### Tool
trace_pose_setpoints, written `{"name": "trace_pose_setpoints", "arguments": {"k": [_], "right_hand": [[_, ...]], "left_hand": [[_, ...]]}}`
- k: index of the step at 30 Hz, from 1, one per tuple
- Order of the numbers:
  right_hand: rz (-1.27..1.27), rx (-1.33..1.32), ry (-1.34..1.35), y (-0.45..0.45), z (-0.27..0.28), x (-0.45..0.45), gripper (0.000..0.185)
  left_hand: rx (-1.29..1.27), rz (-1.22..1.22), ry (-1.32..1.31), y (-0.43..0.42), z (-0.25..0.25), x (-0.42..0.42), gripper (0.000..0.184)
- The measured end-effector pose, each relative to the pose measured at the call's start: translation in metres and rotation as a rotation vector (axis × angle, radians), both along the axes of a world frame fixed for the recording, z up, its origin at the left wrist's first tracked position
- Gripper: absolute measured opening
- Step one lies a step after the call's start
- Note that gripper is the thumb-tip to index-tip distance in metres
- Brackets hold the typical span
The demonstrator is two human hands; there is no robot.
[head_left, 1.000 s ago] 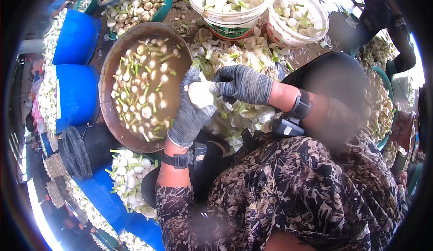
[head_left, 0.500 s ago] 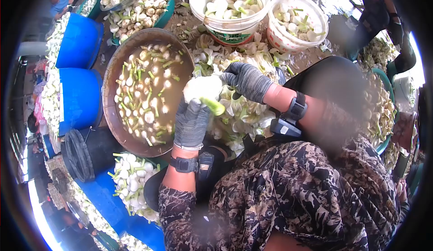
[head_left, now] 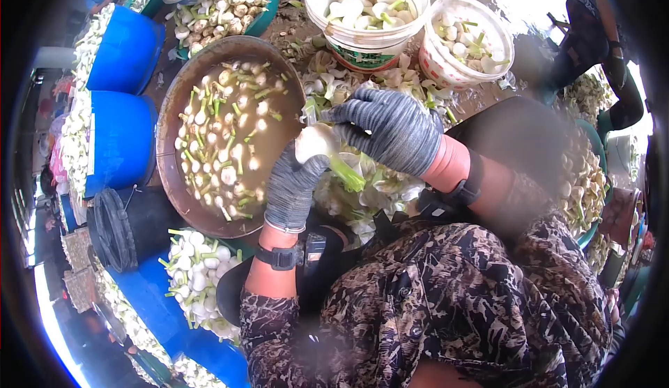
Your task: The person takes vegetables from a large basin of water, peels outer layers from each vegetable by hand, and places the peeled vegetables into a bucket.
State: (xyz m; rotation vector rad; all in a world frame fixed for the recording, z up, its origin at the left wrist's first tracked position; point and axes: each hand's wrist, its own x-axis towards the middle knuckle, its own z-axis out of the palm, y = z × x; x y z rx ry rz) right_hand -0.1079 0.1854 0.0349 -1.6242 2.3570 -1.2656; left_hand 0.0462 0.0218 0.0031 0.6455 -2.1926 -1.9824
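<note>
A white garlic bulb (head_left: 316, 144) with a cut green stem is in my left hand (head_left: 291, 191), the fingers closed around it from below. Its stem points down to the right. My right hand (head_left: 394, 131), in a grey striped glove like the left, is closed at the bulb's upper side. A small pale sliver shows by its fingertips; whether it is a blade or peel I cannot tell. Below both hands lies a heap of peeled garlic skins (head_left: 376, 186). Beside my left hand stands a brown basin (head_left: 162, 137) of murky water with garlic bulbs floating in it.
Two white buckets, a larger one (head_left: 362, 39) and a smaller one (head_left: 446, 74), hold garlic at the back. Blue tubs (head_left: 122, 144) and a black bucket (head_left: 132, 227) stand on the left. White bulbs (head_left: 202, 276) are piled near my knee. Another person's leg (head_left: 585, 32) shows at upper right.
My right hand has swung left and closer over the bulb, its back now turned up. The bulb has turned in my left hand, its stem pointing more downward.
</note>
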Motion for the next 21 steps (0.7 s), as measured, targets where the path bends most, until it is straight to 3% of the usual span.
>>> {"name": "trace_pose_setpoints", "arguments": {"k": [4, 6, 8, 10, 12, 14, 16, 18, 21], "right_hand": [[0.021, 0.062, 0.068, -0.002, -0.001, 0.007, 0.017], [0.008, 0.134, 0.098, -0.002, 0.000, 0.006, 0.016], [-0.011, 0.096, 0.035, -0.001, -0.001, 0.003, 0.014], [-0.094, 0.001, -0.225, -0.001, -0.006, 0.000, 0.014], [-0.189, -0.018, -0.200, -0.001, -0.020, -0.016, 0.013], [-0.148, -0.074, -0.202, 0.002, -0.018, -0.019, 0.014], [0.068, -0.066, -0.236, 0.011, -0.002, -0.013, 0.020], [0.143, 0.041, -0.205, 0.013, 0.022, 0.002, 0.027], [0.266, -0.063, -0.304, 0.008, 0.003, 0.005, 0.021]], "left_hand": [[0.105, -0.032, -0.030, 0.009, 0.010, -0.001, 0.056], [-0.030, -0.069, 0.014, 0.010, 0.010, 0.000, 0.044], [-0.021, -0.090, 0.005, 0.011, 0.010, -0.002, 0.046], [-0.030, -0.126, 0.003, 0.015, 0.017, -0.003, 0.047], [-0.094, -0.139, 0.015, 0.014, 0.013, -0.006, 0.047], [-0.225, -0.157, 0.042, 0.013, 0.010, -0.008, 0.046], [-0.225, -0.114, -0.015, 0.014, 0.010, -0.009, 0.042], [-0.357, -0.160, 0.005, 0.013, 0.006, -0.010, 0.046], [-0.333, -0.219, -0.060, 0.020, 0.024, -0.016, 0.048]]}}
